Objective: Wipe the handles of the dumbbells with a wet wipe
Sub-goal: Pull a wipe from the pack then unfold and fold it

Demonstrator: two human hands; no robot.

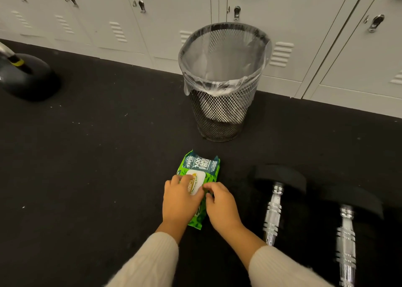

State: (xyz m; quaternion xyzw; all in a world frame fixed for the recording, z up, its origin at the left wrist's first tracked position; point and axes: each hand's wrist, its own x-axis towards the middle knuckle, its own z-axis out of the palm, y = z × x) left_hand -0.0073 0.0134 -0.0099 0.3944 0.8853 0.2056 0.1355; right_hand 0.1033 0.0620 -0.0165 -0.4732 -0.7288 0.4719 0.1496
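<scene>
A green pack of wet wipes [202,167] with a white flap lid lies on the black floor in front of me. My left hand [180,201] rests on the pack's near half, fingers over the lid. My right hand [219,206] touches the pack's right edge, fingertips pinched at the lid's corner. The lid looks closed; no wipe shows. Two dumbbells lie to the right, side by side: the nearer one [274,212] and the farther-right one [347,238], both with chrome ribbed handles and black heads.
A black mesh waste bin [221,117] lined with a clear bag stands just beyond the pack. A row of grey lockers [134,25] runs along the back. A black kettlebell [26,80] sits at the far left.
</scene>
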